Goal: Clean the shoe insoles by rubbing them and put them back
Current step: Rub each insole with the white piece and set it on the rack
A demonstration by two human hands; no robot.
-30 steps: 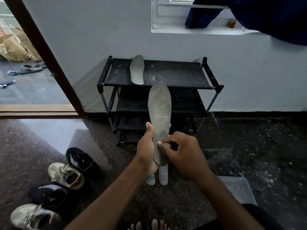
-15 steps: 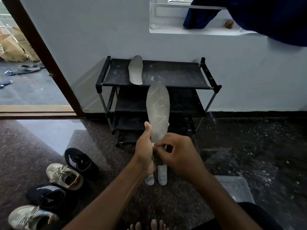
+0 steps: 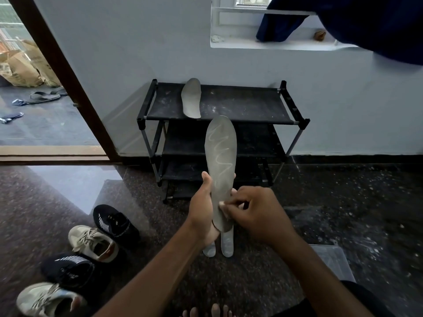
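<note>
A: Head view, status?

B: The left hand [image 3: 201, 216] was clamped round the lower half of the grey insole [image 3: 220, 161], thumb up its left edge. The toe end stood up in front of the shoe rack [image 3: 247, 108]. The right hand [image 3: 256, 216] pinched the heel area with curled fingers. Couldn't tell if a wipe sat under them.

A: Other insoles?

B: A second insole [image 3: 191, 99] lay on the rack's top shelf, far left. Two floor insoles [image 3: 226, 243] lay just below the hands. Sneakers [image 3: 91, 242] sat near left.

A: Risks?

B: The insole was thin and gripped low only, so hard rubbing would probably buckle the free toe end. A slack grip could drop it on the gritty floor and re-soil it. Also four lookalike insoles, so one could go back in the wrong shoe.
</note>
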